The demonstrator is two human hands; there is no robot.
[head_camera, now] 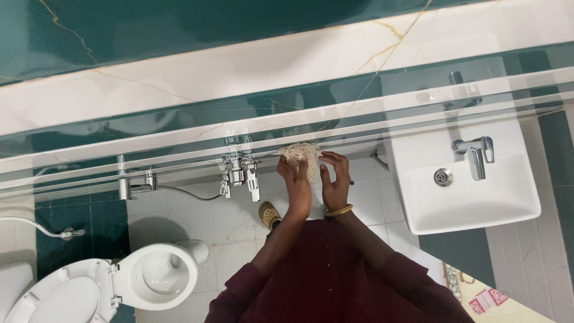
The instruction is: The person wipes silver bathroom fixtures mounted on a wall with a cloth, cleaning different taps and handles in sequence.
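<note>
My left hand (297, 182) grips a beige net-like scrubbing cloth (301, 154) and presses it on a long glass shelf (179, 157) that crosses the view. My right hand (336, 179), with a gold bangle at the wrist, rests beside it, fingers spread on the glass and its fingertips at the cloth's right edge. Both arms wear dark maroon sleeves.
Seen through the glass below are a white toilet (152, 278) with its lid up at lower left, a white sink (472, 191) with a chrome tap (476, 157) at right, chrome wall valves (239, 173), and my foot in a beige clog (269, 214) on white tiles. Green and white marble wall lies above.
</note>
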